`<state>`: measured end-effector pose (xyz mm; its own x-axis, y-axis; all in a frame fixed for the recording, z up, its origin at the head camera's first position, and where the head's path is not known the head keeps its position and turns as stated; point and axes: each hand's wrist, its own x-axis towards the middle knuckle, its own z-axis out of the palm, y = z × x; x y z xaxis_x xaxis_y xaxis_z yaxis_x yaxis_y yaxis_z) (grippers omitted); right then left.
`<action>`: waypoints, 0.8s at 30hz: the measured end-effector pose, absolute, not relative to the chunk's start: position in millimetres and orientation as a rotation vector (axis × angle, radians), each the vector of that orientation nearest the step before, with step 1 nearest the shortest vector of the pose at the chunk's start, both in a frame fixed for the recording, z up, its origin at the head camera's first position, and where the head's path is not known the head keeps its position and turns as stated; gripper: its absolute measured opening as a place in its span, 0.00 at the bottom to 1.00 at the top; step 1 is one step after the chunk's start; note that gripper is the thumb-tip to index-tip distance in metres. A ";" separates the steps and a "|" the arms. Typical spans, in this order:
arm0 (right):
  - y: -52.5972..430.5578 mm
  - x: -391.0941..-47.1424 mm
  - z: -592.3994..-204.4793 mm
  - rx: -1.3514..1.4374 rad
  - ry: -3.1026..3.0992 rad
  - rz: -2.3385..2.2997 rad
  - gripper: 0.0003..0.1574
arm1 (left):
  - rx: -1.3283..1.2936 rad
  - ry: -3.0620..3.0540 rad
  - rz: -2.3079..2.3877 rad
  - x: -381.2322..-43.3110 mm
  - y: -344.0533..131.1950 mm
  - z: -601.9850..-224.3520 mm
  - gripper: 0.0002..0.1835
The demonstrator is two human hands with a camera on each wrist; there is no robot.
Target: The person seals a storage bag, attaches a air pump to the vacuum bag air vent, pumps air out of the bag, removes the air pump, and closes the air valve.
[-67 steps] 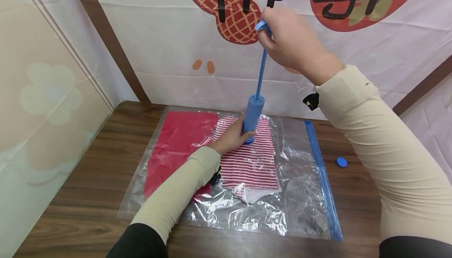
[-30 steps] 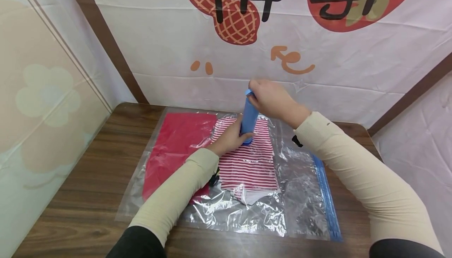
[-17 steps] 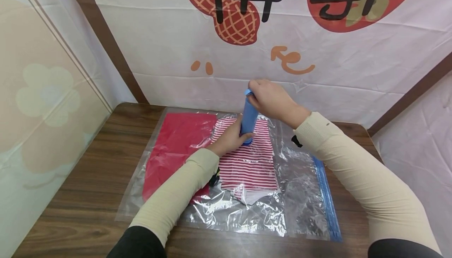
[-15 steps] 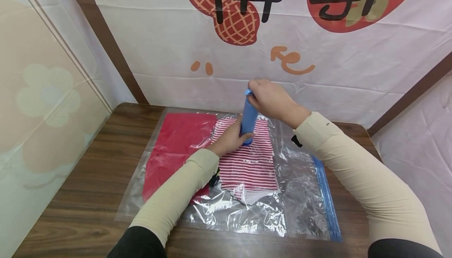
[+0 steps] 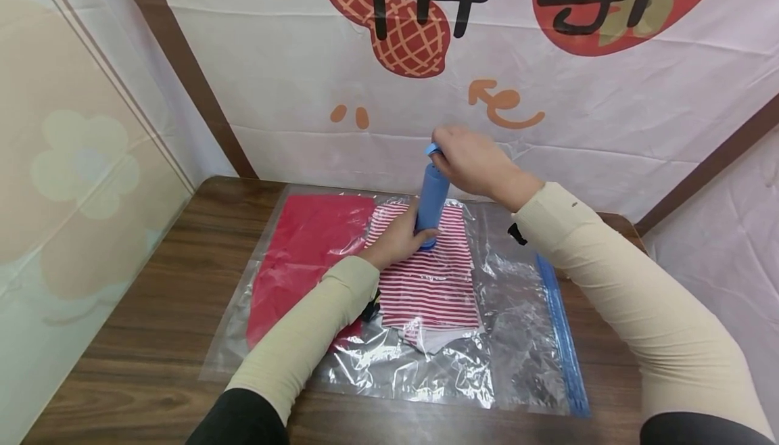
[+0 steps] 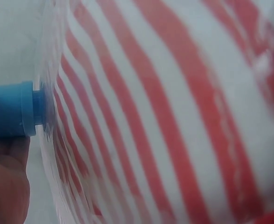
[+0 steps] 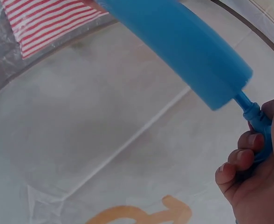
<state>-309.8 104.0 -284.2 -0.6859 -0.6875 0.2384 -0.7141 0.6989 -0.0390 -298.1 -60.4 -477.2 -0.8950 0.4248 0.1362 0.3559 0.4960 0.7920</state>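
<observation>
A blue hand pump [image 5: 433, 195] stands slightly tilted on a clear plastic storage bag [image 5: 517, 323]. Low on its barrel, my left hand [image 5: 395, 237] grips it, thumb in front. My right hand [image 5: 471, 161] holds the pump's handle [image 5: 433, 149] at the top, fingers curled round it in the right wrist view, where a short length of rod [image 7: 243, 100] shows above the barrel. Inside the bag lie a red cloth [image 5: 310, 249] and a red-and-white striped cloth [image 5: 429, 289]. The left wrist view shows the pump's narrow end [image 6: 38, 106] against the bag over the stripes.
The bag's blue zip edge [image 5: 562, 337] runs along its right side. Underneath is a dark wooden table [image 5: 140, 316]. A printed fabric wall [image 5: 292, 66] rises right behind the table, with another fabric panel [image 5: 85, 181] at the left.
My right hand pushed the handle from high up down to the barrel, stayed there, and now has raised it a little. The left hand keeps its grip on the pump.
</observation>
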 end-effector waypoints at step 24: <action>107.9 -302.2 -196.7 1.016 -2.733 0.125 0.13 | 0.600 2.685 1.289 -295.5 -57.0 -476.5 0.44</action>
